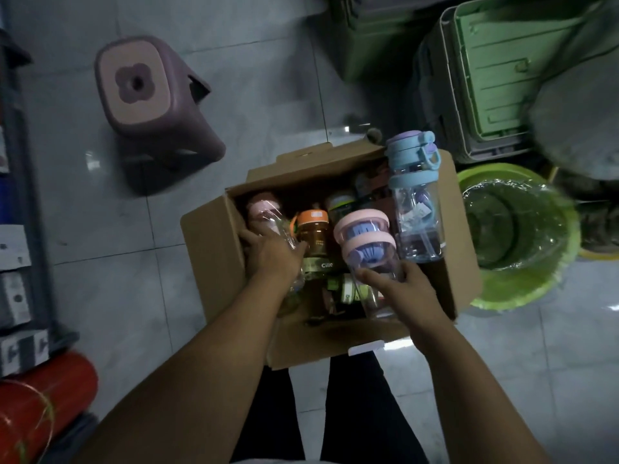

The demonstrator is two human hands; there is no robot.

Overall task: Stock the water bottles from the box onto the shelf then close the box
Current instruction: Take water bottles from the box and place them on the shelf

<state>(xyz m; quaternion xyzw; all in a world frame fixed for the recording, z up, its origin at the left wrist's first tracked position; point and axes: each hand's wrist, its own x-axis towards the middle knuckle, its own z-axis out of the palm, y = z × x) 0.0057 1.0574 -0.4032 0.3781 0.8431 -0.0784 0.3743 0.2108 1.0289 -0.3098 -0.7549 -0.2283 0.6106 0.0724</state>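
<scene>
An open cardboard box [214,229] stands on the floor in front of my legs, holding several water bottles. My left hand [268,254] reaches into its left side and grips a clear bottle with a pink lid [264,209]. My right hand [402,289] grips a clear bottle with a pink and blue lid [363,239] by its lower body. A blue-lidded clear bottle [415,195] stands upright at the box's right side. An orange-lidded amber bottle [313,232] sits in the middle.
A purple plastic stool [147,95] stands on the tiled floor to the upper left. Green basins wrapped in plastic [522,236] sit right of the box, with stacked green crates [495,78] behind. Shelf edges [16,195] and a red roll [40,406] line the left.
</scene>
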